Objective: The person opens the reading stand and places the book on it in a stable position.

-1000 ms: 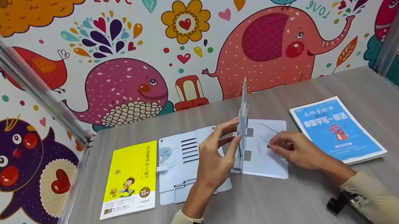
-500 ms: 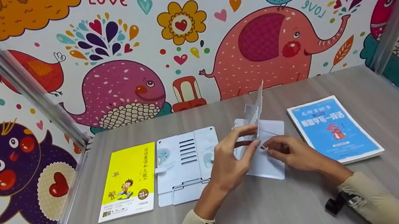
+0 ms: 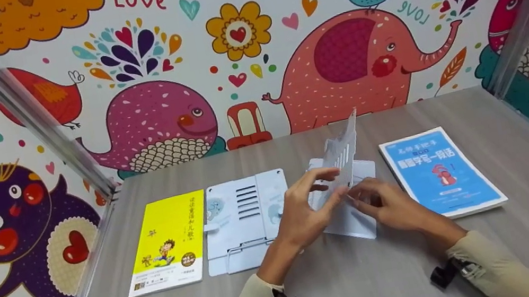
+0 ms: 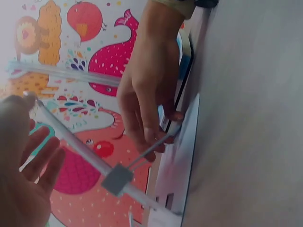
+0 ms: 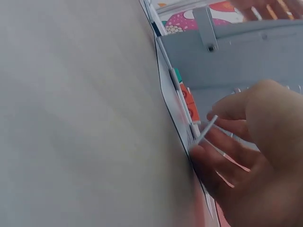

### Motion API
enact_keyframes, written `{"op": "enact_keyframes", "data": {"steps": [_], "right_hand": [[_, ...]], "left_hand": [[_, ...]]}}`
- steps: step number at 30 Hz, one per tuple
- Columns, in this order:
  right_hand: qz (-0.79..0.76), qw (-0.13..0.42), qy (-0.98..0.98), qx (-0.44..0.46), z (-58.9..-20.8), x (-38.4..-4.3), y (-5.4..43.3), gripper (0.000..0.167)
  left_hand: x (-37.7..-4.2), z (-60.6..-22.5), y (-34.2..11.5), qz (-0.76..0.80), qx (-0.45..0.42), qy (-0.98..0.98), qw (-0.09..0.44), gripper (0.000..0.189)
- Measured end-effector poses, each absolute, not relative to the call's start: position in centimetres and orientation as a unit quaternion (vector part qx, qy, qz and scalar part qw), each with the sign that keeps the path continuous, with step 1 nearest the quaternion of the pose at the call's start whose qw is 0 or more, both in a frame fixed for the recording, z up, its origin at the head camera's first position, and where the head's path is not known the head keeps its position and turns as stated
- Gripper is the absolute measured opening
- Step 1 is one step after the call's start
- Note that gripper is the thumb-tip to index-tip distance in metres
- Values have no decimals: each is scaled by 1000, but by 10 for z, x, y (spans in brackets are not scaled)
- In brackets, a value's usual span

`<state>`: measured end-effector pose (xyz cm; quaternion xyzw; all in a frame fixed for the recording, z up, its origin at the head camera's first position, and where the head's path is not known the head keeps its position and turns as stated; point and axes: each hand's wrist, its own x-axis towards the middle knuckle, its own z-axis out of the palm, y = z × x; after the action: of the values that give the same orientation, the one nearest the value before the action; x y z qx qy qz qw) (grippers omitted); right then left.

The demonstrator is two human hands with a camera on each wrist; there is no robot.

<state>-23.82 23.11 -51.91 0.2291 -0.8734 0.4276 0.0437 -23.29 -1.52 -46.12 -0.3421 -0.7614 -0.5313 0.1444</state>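
A folding book stand stands half unfolded mid-table in the head view, its slotted back panel (image 3: 348, 150) raised and leaning right above a flat base plate (image 3: 353, 229). My left hand (image 3: 305, 214) pinches the panel's near edge between thumb and fingers. My right hand (image 3: 386, 203) is low on the panel's right side, close to the left fingertips. In the left wrist view, a thin wire support leg (image 4: 152, 150) runs from a grey clip (image 4: 117, 179) on the panel to the right fingers. The right wrist view shows the wire's end (image 5: 208, 128) between right thumb and fingers.
Left of the hands a second book stand (image 3: 231, 240) lies flat, with a yellow book (image 3: 171, 234) beside it. A blue book (image 3: 434, 168) lies to the right. A cartoon-printed wall (image 3: 254, 85) closes off the table's back.
The back panel has swung from nearly upright to a rightward lean, my left hand moving right with it. My right hand has brought the wire leg closer to the panel.
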Motion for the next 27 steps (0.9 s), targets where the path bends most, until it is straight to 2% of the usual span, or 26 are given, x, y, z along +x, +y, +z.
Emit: {"op": "enact_keyframes", "data": {"steps": [4,6,13,21,27], "right_hand": [[435,79,-872,211,-517,-234,224,43],[445,77,-866,214,-515,-232,219,47],[460,17,-856,235,-509,-219,196,55],[471,29,-854,218,-507,-214,172,53],[472,35,-860,190,-505,-213,172,50]], "left_hand": [[-254,-470,-24,-531,-309,-782,109,37],[-265,-476,-27,-521,-288,-799,91,37],[-295,-500,-33,-458,-240,-856,24,41],[-307,-509,-24,-404,-248,-880,19,45],[-307,-510,-22,-381,-237,-894,-11,49]]}}
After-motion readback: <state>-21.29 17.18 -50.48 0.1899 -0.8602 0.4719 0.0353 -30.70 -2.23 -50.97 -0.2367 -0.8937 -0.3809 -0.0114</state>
